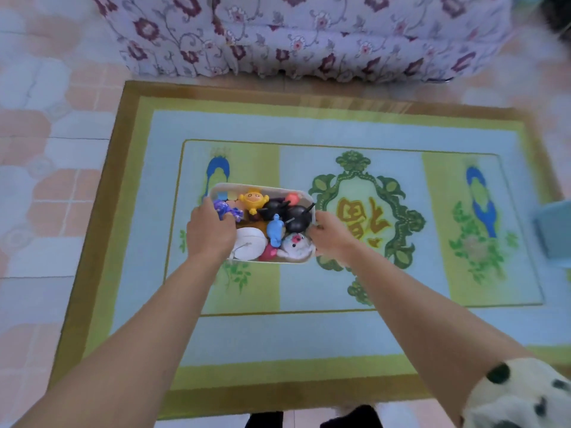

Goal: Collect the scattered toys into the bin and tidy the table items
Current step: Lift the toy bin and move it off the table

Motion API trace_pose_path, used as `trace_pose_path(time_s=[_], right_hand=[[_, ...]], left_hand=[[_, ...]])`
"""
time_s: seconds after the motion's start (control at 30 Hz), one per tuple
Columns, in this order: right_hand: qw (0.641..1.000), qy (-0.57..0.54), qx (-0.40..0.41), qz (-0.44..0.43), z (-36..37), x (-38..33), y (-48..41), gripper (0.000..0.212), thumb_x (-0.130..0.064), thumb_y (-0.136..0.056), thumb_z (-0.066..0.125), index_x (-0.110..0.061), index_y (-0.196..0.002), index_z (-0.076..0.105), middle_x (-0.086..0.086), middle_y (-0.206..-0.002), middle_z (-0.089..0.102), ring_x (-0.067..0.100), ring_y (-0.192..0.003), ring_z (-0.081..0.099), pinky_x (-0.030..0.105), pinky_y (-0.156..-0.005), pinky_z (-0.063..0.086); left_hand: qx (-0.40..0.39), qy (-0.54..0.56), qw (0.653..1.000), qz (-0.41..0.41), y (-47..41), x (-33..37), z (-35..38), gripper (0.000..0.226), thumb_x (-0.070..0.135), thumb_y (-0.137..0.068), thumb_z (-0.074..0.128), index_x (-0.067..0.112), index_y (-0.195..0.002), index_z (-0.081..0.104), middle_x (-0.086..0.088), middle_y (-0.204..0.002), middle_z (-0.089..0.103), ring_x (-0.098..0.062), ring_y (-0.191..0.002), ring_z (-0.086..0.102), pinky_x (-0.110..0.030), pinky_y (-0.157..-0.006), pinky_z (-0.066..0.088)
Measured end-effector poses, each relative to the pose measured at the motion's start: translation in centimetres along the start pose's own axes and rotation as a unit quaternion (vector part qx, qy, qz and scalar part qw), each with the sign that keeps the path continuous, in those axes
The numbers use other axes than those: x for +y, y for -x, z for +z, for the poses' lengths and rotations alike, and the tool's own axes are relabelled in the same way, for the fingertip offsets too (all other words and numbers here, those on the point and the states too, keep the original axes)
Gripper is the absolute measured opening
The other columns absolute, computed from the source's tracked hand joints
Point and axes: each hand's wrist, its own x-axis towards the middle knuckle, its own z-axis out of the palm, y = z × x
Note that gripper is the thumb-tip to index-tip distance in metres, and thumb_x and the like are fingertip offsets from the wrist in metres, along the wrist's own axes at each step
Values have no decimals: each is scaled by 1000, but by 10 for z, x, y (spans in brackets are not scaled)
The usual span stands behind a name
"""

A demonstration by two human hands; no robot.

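1. Plainly, in the head view the bin (221, 190) sits at the centre of the rug (309, 335), its long axis running from 9 to 3 o'clock. Whether it rests on the rug or is already lifted, I cannot tell.
2. Left hand (210, 233) is at the bin's 9 o'clock end, fingers curled over the rim and grasping it. Right hand (332, 239) is at the 3 o'clock end, clasping that wall. Both are equally near.
3. Inside lie a yellow figure (253, 200), a black ball (298, 217), a blue toy (275, 231) and a white plush (296, 247).
4. Judging by this, collecting looks done. Any carry turns on keeping both ends level.
5. At 12 o'clock stands a flowered sofa (309, 32).
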Motion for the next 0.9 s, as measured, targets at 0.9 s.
trace_pose_path(time_s=[0.9], right_hand=[[872,-295,307,241,-309,485,246,9,-3,-81,52,-6,-79,60,18,-85,65,26,-70,62,39,-58,58]], left_hand=[[-294,-91,911,276,340,312,415,29,11,-87,47,0,-111,59,-21,-110,61,-35,-100,55,-30,-73,34]])
